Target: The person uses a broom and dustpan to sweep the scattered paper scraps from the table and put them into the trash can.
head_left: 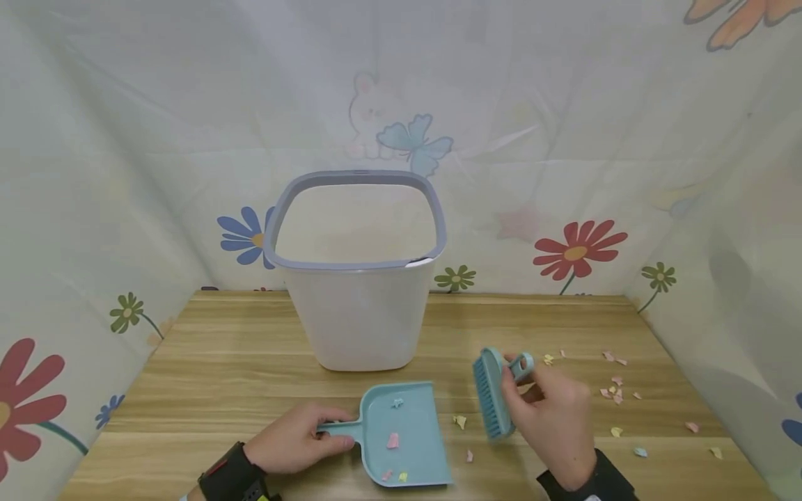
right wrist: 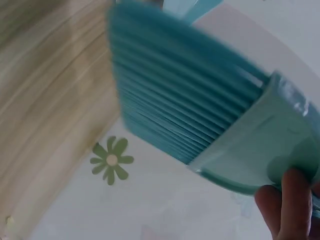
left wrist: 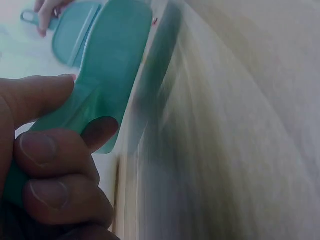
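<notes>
Flower-printed pale cloth (head_left: 532,146) surrounds a wooden table (head_left: 232,355) on three sides.

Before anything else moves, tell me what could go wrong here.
If the left grip tips the dustpan, the loose scraps inside could slide off its open side. A brisk stroke of the brush might flick the yellow scrap between it and the dustpan across the table. The pink scrap near the table's right edge could get knocked off.

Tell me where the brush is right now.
In the head view, the brush is right of the dustpan, held in the right hand.
</notes>
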`<control>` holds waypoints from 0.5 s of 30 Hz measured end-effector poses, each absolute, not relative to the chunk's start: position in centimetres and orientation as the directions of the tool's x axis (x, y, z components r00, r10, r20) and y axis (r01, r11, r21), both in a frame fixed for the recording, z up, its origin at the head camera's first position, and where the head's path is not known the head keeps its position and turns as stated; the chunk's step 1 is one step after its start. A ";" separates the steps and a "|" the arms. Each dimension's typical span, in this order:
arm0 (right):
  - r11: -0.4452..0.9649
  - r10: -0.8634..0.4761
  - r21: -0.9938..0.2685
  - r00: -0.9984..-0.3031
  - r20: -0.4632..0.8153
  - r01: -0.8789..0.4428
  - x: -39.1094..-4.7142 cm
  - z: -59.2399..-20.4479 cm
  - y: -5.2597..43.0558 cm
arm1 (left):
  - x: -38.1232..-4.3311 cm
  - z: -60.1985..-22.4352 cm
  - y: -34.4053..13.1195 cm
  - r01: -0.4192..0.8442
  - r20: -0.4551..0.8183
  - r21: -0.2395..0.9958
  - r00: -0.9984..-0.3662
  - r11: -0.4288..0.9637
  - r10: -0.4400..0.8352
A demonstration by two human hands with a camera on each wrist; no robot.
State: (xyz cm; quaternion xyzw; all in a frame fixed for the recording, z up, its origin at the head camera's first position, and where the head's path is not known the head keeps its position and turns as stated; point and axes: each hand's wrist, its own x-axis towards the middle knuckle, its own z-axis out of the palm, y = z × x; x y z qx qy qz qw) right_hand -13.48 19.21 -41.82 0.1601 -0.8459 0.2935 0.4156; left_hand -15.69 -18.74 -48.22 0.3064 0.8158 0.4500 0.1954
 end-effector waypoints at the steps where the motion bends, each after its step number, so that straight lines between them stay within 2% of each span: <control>1: 0.797 -0.066 -0.319 -0.600 0.797 -0.512 -13.1 -41.8 19.2 | -15.7 -48.2 -18.8 0.321 -0.048 0.854 -0.736 0.410 0.675; 4: 0.829 -0.168 -0.203 -0.578 0.799 -0.521 -12.4 -42.0 18.8 | -15.9 -48.3 -18.8 0.328 -0.046 0.853 -0.727 0.405 0.685; 7: 0.840 -0.210 -0.166 -0.591 0.779 -0.517 -12.2 -42.5 18.1 | -15.8 -48.6 -18.8 0.339 -0.037 0.853 -0.719 0.397 0.694; 12: 0.828 -0.197 -0.215 -0.628 0.753 -0.518 -12.6 -43.3 16.5 | -15.8 -48.6 -18.7 0.348 -0.031 0.852 -0.713 0.392 0.700; 15: 0.785 -0.174 -0.298 -0.655 0.735 -0.543 -12.9 -43.5 15.4 | -15.9 -48.7 -18.7 0.345 -0.038 0.850 -0.713 0.397 0.701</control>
